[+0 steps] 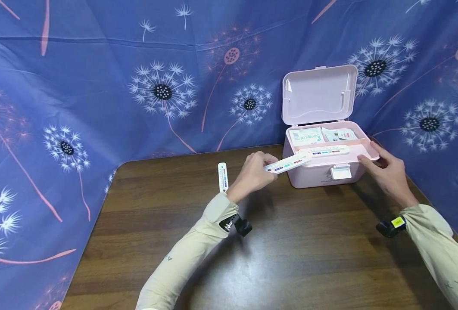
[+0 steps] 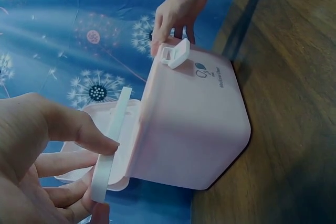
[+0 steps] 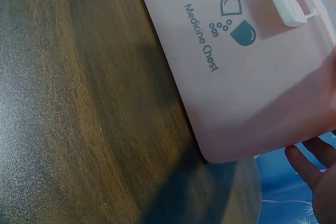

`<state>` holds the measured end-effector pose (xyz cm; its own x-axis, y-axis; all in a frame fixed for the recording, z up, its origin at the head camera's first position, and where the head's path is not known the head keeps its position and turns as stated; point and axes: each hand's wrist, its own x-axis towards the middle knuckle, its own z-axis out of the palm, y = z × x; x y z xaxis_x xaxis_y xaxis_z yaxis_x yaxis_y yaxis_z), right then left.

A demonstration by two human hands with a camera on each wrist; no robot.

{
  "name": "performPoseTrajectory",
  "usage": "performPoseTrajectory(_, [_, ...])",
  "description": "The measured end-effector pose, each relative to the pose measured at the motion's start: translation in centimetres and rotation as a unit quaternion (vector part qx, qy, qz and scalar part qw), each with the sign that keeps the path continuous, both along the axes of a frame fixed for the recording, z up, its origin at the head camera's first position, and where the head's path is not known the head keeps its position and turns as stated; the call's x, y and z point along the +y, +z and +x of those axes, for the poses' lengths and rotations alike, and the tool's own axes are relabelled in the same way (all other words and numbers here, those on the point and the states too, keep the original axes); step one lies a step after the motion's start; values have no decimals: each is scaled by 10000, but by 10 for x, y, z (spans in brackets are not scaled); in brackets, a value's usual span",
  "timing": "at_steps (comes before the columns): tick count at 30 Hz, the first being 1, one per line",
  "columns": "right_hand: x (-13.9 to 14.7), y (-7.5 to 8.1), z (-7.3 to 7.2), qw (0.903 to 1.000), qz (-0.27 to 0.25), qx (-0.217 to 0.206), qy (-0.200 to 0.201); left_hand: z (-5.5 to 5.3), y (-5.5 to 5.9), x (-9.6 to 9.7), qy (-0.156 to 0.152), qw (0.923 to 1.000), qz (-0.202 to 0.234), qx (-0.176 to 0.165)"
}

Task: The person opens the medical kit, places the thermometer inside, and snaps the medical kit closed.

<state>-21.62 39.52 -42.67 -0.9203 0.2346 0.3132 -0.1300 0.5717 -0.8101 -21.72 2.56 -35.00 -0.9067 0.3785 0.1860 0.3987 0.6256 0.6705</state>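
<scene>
Left hand (image 1: 253, 173)'s fingers are pinching a white strip (image 1: 288, 164) by the pink box (image 1: 310, 177)'s 9 o'clock edge; right hand (image 1: 387, 171)'s fingers grip the 3 o'clock corner. Second strip (image 1: 331, 150) looks done, though I can't tell how deep it sits. Third strip (image 1: 223, 176), at left hand's 9 o'clock on the counter (image 1: 291, 245), seems left.

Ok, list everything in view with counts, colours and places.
medicine chest: one, pale pink, open, on the table's right
latch: one, white, chest front
packets: two visible, mainly white, chest's rear section
marked strips: three, white; one on the table, one at the chest's front compartment, one in the left hand
table: one, brown, below the chest
backdrop: one, patterned blue, behind the table
wrist devices: two, black, one per wrist
sleeves: two, cream, one per arm
left hand: one, bare, pinching a strip
right hand: one, bare, holding the chest's right end
</scene>
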Motion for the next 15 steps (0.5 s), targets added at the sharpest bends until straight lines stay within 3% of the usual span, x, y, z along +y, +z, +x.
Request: performPoseTrajectory(15, [0, 1, 1, 10000, -9, -53, 21, -11, 6, 9, -103, 9999, 65, 57])
